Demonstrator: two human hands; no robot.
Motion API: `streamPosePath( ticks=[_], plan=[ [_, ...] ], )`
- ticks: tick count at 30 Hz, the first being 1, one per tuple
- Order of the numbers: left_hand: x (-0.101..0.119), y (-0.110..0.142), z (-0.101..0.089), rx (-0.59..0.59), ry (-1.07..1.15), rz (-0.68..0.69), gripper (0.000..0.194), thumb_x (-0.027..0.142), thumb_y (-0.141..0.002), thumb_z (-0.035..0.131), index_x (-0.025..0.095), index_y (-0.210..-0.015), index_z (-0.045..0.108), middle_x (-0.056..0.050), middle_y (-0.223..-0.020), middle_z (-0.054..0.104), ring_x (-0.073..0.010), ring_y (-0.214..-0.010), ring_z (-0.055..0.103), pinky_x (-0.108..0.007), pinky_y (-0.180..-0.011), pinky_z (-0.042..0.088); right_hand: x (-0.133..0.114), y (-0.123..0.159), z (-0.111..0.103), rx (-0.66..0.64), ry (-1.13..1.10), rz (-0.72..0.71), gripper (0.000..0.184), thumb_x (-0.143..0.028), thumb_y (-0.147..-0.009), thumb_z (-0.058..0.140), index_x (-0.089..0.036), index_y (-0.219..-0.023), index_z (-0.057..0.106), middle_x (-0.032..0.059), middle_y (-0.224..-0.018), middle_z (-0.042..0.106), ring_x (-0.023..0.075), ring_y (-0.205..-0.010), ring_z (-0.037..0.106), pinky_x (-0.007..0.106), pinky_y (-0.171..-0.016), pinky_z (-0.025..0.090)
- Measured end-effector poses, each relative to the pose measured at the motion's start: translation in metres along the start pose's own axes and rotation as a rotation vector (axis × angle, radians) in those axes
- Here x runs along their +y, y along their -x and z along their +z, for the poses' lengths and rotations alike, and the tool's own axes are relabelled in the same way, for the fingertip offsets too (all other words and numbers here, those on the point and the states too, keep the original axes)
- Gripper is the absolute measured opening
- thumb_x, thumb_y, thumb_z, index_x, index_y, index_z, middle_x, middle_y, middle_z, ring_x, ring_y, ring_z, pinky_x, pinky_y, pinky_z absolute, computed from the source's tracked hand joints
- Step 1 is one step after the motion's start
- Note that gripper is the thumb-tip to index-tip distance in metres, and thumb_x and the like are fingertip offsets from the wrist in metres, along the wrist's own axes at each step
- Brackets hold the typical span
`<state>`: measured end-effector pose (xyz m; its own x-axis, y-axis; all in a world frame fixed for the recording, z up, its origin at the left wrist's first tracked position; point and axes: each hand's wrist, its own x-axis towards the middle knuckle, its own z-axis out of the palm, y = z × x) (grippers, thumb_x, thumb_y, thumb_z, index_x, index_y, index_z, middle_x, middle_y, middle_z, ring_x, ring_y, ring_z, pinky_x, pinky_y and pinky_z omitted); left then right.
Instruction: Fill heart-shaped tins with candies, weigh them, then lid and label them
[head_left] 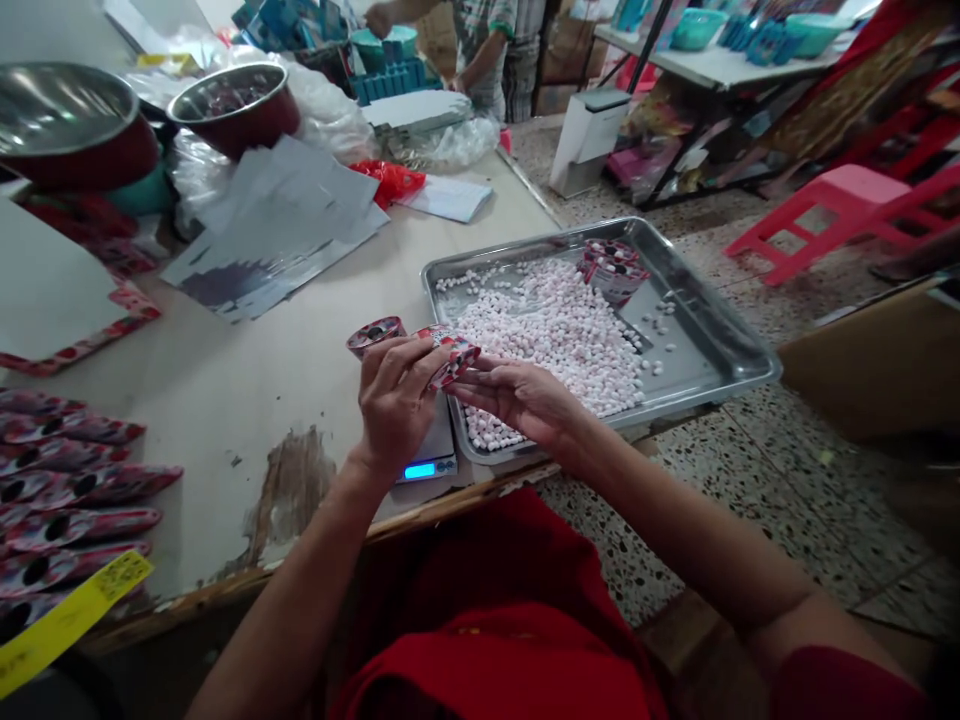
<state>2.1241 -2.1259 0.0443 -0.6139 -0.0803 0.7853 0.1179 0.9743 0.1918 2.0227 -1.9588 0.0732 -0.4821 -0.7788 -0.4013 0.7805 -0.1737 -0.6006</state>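
Note:
My left hand point(397, 400) is wrapped round a red patterned packet point(448, 352), tilted with its end toward my right hand. A second patterned packet point(375, 333) stands just behind my left fingers. My right hand point(529, 400) has its fingers stretched out, palm turned up, by the packet's end; whether anything lies in the palm I cannot tell. Beneath it, small white-pink balls point(547, 330) cover much of a metal tray point(720, 380). A digital scale point(421, 471) with a lit blue display sits under my left hand, partly hidden.
More patterned packets point(613, 275) stand in the tray, and several filled ones point(75, 480) lie in a row at left. Silver sheets point(292, 220) and metal bowls point(240, 110) are farther back. A person point(484, 60) works at the far end. A pink stool point(847, 205) stands at right.

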Motion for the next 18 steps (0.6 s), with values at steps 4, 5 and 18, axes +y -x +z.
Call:
streamPosePath(
  ticks=[4, 5, 18],
  plan=[
    [0.005, -0.002, -0.002, -0.018, -0.008, -0.034, 0.032, 0.017, -0.095, 0.070, 0.033, -0.122, 0.079, -0.005, -0.119, 0.080, -0.0270, -0.119, 0.068, -0.049, -0.110, 0.055, -0.004, 0.000, -0.004, -0.031, -0.025, 0.005, 0.031, 0.004, -0.085, 0.055, -0.013, -0.103, 0.075, 0.0101, -0.104, 0.081, 0.0176, -0.096, 0.079, 0.033, -0.108, 0.061],
    [0.004, -0.001, 0.000, -0.033, -0.002, -0.057, 0.030, 0.018, -0.096, 0.070, 0.033, -0.121, 0.080, -0.005, -0.118, 0.080, -0.0271, -0.118, 0.068, -0.049, -0.110, 0.055, -0.004, -0.001, -0.005, -0.035, -0.022, 0.004, 0.031, 0.005, -0.084, 0.056, -0.013, -0.102, 0.074, 0.0098, -0.104, 0.081, 0.0178, -0.097, 0.078, 0.033, -0.108, 0.061],
    [-0.004, 0.015, 0.009, -0.060, -0.061, -0.023, 0.035, 0.015, -0.096, 0.068, 0.034, -0.123, 0.080, -0.006, -0.119, 0.079, -0.0272, -0.119, 0.066, -0.047, -0.107, 0.054, -0.006, -0.018, -0.012, -0.006, 0.003, 0.094, 0.025, 0.007, -0.079, 0.062, -0.013, -0.090, 0.073, 0.0057, -0.092, 0.078, 0.0157, -0.089, 0.074, 0.035, -0.104, 0.063]
  ],
)
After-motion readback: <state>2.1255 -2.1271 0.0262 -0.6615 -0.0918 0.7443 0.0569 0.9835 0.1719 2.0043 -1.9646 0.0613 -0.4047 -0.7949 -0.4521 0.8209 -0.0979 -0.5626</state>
